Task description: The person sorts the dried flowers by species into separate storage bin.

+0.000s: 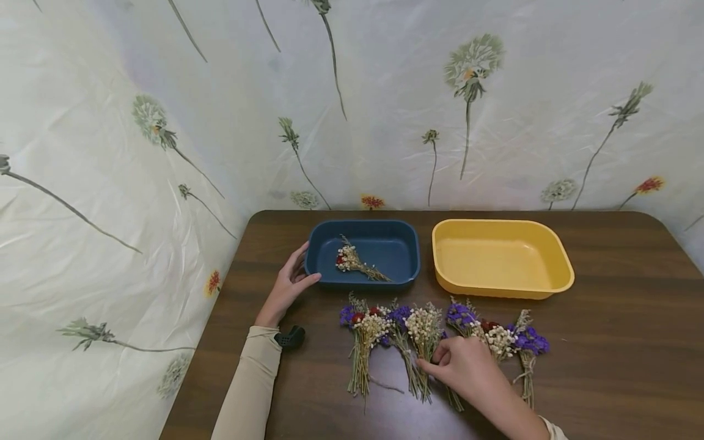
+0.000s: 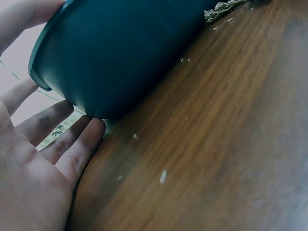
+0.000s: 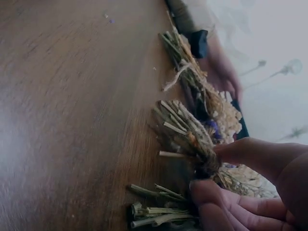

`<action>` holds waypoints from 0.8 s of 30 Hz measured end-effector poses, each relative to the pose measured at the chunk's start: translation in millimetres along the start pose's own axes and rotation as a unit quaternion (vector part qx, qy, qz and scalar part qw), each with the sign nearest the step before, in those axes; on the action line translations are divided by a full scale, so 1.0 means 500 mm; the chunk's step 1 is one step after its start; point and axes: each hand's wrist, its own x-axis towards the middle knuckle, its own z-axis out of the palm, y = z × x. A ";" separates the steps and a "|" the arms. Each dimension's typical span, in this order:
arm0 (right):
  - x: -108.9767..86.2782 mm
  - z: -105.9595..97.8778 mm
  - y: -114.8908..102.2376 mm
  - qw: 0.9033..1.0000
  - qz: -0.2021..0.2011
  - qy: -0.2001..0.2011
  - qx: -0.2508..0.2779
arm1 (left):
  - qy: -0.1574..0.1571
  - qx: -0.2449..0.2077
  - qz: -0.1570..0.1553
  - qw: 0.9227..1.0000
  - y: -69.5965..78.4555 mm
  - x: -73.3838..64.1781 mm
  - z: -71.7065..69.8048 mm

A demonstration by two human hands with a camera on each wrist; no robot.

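Note:
My left hand (image 1: 289, 286) rests against the left end of a dark blue tray (image 1: 324, 276), thumb near its front corner. In the left wrist view the nearly straight fingers (image 2: 82, 149) touch the tray's outer wall (image 2: 125, 53). A small bunch of cream and red dried flowers (image 1: 348, 259) lies inside the tray. Thumb and forefinger of my right hand (image 1: 467, 365) pinch the tied stems of a cream dried flower bunch (image 1: 425, 327). The right wrist view shows the twine-wrapped stems (image 3: 204, 149) between these fingertips. This bunch lies among others in a row on the table.
A yellow tray (image 1: 495, 290) stands right of the blue one. Purple, red and cream bunches lie on both sides of my right hand, including a cream and red one (image 1: 363, 354) at left and a purple one (image 1: 529, 348) at right. Small bits litter the brown table (image 1: 621, 354).

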 end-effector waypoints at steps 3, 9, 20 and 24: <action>0.001 0.002 0.009 0.999 0.001 -0.019 0.049 | -0.001 -0.002 0.003 1.000 0.001 0.001 0.001; 0.002 0.000 0.024 0.984 0.013 -0.074 0.162 | -0.003 -0.006 0.001 1.000 0.000 0.001 0.000; 0.003 -0.014 0.050 0.966 -0.028 -0.111 0.233 | -0.003 -0.004 0.003 1.000 -0.002 0.001 -0.001; 0.003 -0.025 0.054 0.955 -0.036 -0.129 0.264 | -0.003 -0.002 0.004 1.000 -0.001 0.000 -0.001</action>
